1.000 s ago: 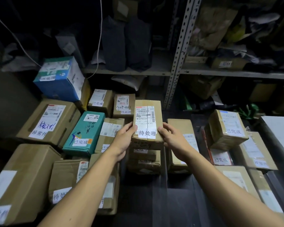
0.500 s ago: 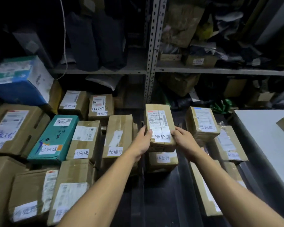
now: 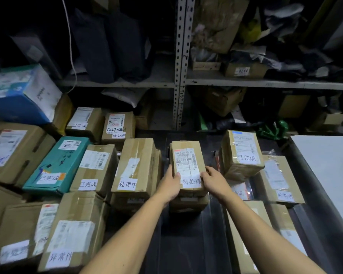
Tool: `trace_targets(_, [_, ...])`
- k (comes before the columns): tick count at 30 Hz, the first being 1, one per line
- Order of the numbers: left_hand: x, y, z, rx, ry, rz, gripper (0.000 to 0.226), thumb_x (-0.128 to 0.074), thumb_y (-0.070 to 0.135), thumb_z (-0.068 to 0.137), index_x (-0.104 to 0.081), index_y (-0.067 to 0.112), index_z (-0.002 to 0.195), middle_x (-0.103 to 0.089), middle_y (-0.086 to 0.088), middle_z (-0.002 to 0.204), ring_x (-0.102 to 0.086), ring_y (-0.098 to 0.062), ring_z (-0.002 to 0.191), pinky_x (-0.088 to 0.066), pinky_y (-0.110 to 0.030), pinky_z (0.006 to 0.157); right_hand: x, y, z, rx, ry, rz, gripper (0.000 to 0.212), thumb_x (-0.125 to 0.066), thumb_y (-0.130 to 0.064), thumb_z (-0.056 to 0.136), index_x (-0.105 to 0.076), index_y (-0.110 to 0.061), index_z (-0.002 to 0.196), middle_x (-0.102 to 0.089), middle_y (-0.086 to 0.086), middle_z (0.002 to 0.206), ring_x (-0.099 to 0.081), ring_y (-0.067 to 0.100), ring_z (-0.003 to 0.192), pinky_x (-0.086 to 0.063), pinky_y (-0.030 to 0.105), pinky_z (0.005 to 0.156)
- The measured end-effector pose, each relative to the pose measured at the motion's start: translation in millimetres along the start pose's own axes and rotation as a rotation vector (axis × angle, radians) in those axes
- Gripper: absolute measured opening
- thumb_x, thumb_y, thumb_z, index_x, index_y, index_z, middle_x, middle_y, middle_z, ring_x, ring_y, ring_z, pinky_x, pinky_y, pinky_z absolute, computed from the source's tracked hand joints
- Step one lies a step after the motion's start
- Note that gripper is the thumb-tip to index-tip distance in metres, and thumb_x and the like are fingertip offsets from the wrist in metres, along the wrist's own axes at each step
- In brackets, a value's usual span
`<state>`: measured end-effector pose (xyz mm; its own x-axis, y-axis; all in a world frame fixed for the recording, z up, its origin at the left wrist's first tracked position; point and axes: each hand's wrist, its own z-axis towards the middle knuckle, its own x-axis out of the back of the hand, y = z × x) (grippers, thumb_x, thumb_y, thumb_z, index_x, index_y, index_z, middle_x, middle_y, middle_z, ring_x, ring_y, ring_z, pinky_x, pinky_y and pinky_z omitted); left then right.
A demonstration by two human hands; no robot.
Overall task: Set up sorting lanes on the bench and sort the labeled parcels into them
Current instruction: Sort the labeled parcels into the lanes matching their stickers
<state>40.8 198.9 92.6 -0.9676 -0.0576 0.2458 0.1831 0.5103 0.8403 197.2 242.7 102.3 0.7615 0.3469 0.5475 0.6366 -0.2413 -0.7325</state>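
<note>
Brown taped parcel (image 3: 187,161), white shipping label, 待处理 tag

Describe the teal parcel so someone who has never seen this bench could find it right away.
Start at the big blue box at the far left. Just in front of it and to its right, the teal parcel lies flat among brown cartons. It is the only teal one, with black pen scribbles on top and a white 已完成 label over an orange patch at its near end.
</note>
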Motion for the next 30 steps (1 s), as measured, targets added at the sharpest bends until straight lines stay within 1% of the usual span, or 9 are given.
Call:
trace_targets(3, [12.3,15.7,-6.9,-0.025,0.054,0.004,0.057,-0.039,0.039,0.102,-0.016,0.029,0.154,-0.04,0.002,0.152,-0.045,-0.013,0.129,-0.032,-0.026,0.09,7.4,-22.5,-7.3,0.082,0.167,-0.076,0.046,-0.043,-0.031,0.1,-0.047,-0.012,0.142,-0.057,0.01,0.14,-0.056,0.023,0.119,-0.04,0.028,0.089])
trace_targets(6, [39.0,36.0,-18.4,-0.128,0.115,-0.045,0.053,-0.041,0.039,0.101,-0.026,0.028,0.151,-0.043,0.003,0.149,-0.044,-0.01,0.125,-0.031,-0.026,0.095,2.4,-63.4,-17.2,0.219,0.223,-0.064,0.047,-0.045,-0.033,0.101,-0.046,-0.015,0.144,-0.057,0.007,0.141,-0.057,0.02,0.121,-0.042,0.029,0.095])
trace_targets(9, [82.4,49.4,-37.4,-0.179,0.203,-0.083,0.042,-0.045,0.036,0.098,-0.042,0.028,0.14,-0.054,0.002,0.137,-0.051,-0.01,0.118,-0.04,-0.034,0.104,-17.7,-110.7,-30.2,0.354,0.173,-0.003,0.044,-0.049,-0.033,0.1,-0.049,-0.017,0.142,-0.058,0.005,0.138,-0.056,0.013,0.117,-0.039,0.023,0.095])
trace_targets(13, [147.9,45.2,-63.5,-0.204,0.286,-0.079,0.028,-0.048,0.029,0.098,-0.053,0.026,0.126,-0.063,0.002,0.116,-0.062,-0.014,0.107,-0.048,-0.044,0.1,-65.6,-165.9,-47.6,0.455,0.028,0.039,0.042,-0.051,-0.031,0.1,-0.051,-0.017,0.139,-0.063,0.004,0.132,-0.06,0.016,0.118,-0.045,0.032,0.102])
trace_targets(18, [235.1,2.2,-80.7,-0.172,0.446,-0.085,0.018,-0.052,0.025,0.096,-0.06,0.026,0.112,-0.067,0.006,0.103,-0.064,-0.011,0.099,-0.052,-0.042,0.094,-143.7,-202.2,-63.1,0.438,-0.162,0.113,0.039,-0.051,-0.03,0.1,-0.052,-0.018,0.137,-0.066,0.002,0.125,-0.065,0.014,0.109,-0.052,0.037,0.098])
trace_targets(22, [294.0,-42.8,-74.5,-0.057,0.556,-0.056,0.02,-0.052,0.02,0.097,-0.062,0.021,0.114,-0.068,-0.004,0.111,-0.063,-0.021,0.106,-0.049,-0.042,0.097,-208.9,-212.0,-64.3,0.317,-0.296,0.128,0.042,-0.055,-0.026,0.099,-0.05,-0.016,0.139,-0.069,-0.002,0.108,-0.072,0.006,0.086,-0.056,0.024,0.072])
trace_targets(26, [323.3,-80.3,-72.2,0.028,0.605,-0.065,0.026,-0.05,0.01,0.097,-0.061,0.009,0.121,-0.065,-0.01,0.122,-0.06,-0.022,0.11,-0.046,-0.035,0.099,-263.8,-212.2,-60.5,0.198,-0.363,0.095,0.045,-0.055,-0.021,0.095,-0.05,-0.012,0.138,-0.071,0.007,0.107,-0.074,0.015,0.088,-0.058,0.039,0.084])
trace_targets(27, [328.2,-85.0,-73.1,0.018,0.605,-0.083,0.026,-0.05,0.01,0.097,-0.061,0.009,0.121,-0.065,-0.01,0.121,-0.06,-0.022,0.109,-0.047,-0.036,0.098,-274.4,-213.7,-60.6,0.183,-0.381,0.095,0.045,-0.055,-0.022,0.095,-0.05,-0.012,0.139,-0.071,0.007,0.108,-0.073,0.014,0.088,-0.059,0.037,0.083])
trace_targets(30, [345.4,-86.5,-76.2,-0.067,0.598,-0.143,0.025,-0.05,0.013,0.098,-0.06,0.014,0.12,-0.065,-0.006,0.121,-0.062,-0.018,0.108,-0.052,-0.036,0.092,-301.0,-226.7,-60.2,0.191,-0.415,0.1,0.042,-0.054,-0.024,0.098,-0.049,-0.013,0.138,-0.071,0.003,0.11,-0.073,0.008,0.086,-0.053,0.022,0.064])
